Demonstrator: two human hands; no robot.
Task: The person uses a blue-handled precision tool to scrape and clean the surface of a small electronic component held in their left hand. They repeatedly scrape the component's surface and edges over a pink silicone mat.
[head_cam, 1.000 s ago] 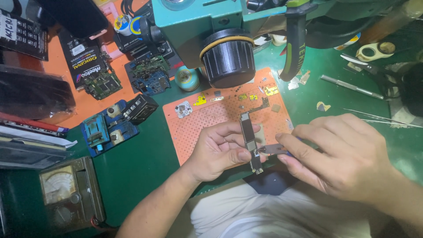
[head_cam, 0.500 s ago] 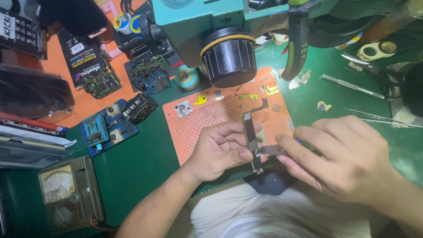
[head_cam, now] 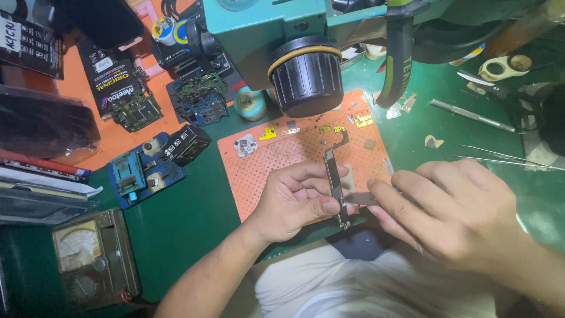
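My left hand (head_cam: 291, 203) grips a long, narrow circuit board (head_cam: 334, 174) and holds it upright over the orange perforated mat (head_cam: 265, 171). My right hand (head_cam: 450, 209) pinches a small flat metal blade (head_cam: 360, 198) whose tip touches the lower part of the board. Small loose chips and yellow bits (head_cam: 268, 133) lie along the mat's far edge. The black lens barrel of a teal microscope (head_cam: 306, 75) hangs just above the mat.
Left of the mat sit a blue board holder (head_cam: 138, 171), bare circuit boards (head_cam: 197, 100) and an analogue meter (head_cam: 88, 259). Tweezers (head_cam: 506, 159), a metal rod (head_cam: 471, 115) and a tape roll (head_cam: 497, 68) lie on the green bench at the right.
Both hands and the board have shifted slightly; the blade stays against the board's lower part.
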